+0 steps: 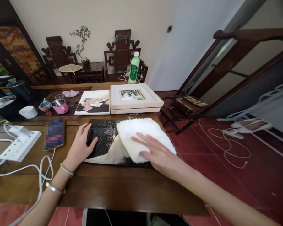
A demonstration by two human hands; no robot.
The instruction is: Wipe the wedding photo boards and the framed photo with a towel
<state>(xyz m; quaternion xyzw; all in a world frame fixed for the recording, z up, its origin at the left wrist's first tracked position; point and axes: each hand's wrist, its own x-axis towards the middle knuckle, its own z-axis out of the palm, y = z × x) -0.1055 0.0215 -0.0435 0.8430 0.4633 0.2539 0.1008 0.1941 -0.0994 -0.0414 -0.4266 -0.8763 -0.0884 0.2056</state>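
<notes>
head view: right hand presses white cloth on dark picture panel.

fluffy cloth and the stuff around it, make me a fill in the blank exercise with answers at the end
The right hand lies on the fluffy cloth, which is ____ in colour.
The left hand is at the ____ end of the dark photo panel.
The mug beyond the phone is ____.
Behind the picture frame, the bottle has a ____ label.

Missing words: white; left; pink; green
</notes>
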